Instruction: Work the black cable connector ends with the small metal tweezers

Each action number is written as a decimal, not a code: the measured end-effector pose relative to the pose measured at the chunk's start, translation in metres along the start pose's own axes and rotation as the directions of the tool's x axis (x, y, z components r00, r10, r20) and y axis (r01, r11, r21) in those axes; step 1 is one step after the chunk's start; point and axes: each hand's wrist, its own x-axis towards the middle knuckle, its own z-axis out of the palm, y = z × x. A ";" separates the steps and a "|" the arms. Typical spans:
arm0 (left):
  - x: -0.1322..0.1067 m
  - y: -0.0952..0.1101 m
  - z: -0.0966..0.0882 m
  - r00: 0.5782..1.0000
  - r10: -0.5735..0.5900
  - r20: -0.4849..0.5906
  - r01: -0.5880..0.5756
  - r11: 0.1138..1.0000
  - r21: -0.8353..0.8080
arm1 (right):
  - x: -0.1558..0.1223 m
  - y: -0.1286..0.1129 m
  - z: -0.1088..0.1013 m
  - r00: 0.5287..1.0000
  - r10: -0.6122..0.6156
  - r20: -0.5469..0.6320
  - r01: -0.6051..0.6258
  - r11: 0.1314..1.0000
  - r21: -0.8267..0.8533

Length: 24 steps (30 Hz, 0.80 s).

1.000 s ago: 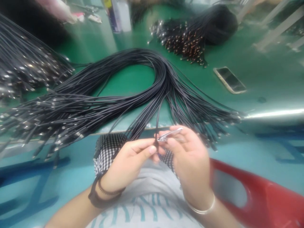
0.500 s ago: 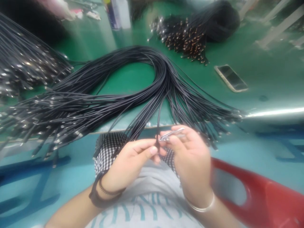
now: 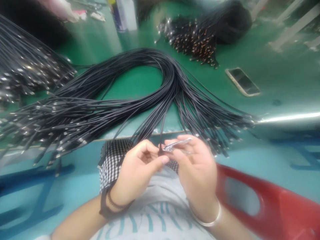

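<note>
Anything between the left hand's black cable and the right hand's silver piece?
Nothing visible: the thin black cable in the left hand sits at the tip of the slim silver metal piece in the right hand; no strand crosses.

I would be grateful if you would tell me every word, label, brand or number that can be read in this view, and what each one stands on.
Grey T-shirt: large teal letters across the front, upside down in this view, partly hidden and too blurred to quote.
Bottle: blue and white label, too blurred to read.
Phone: no readable text on its dark screen.
</note>
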 end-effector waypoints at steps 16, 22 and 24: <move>0.002 -0.003 -0.001 1.000 -0.021 0.019 0.020 0.998 0.061 | 0.011 0.000 -0.004 0.996 0.064 -0.060 -0.067 0.997 -0.047; 0.005 -0.014 0.011 0.970 0.200 0.141 -0.242 0.860 0.449 | 0.017 -0.013 -0.034 0.971 0.148 0.186 -0.136 0.988 -0.076; 0.006 -0.013 0.015 0.909 0.269 0.319 -0.406 0.748 0.525 | 0.021 -0.031 -0.051 0.972 0.165 0.165 -0.113 0.951 -0.289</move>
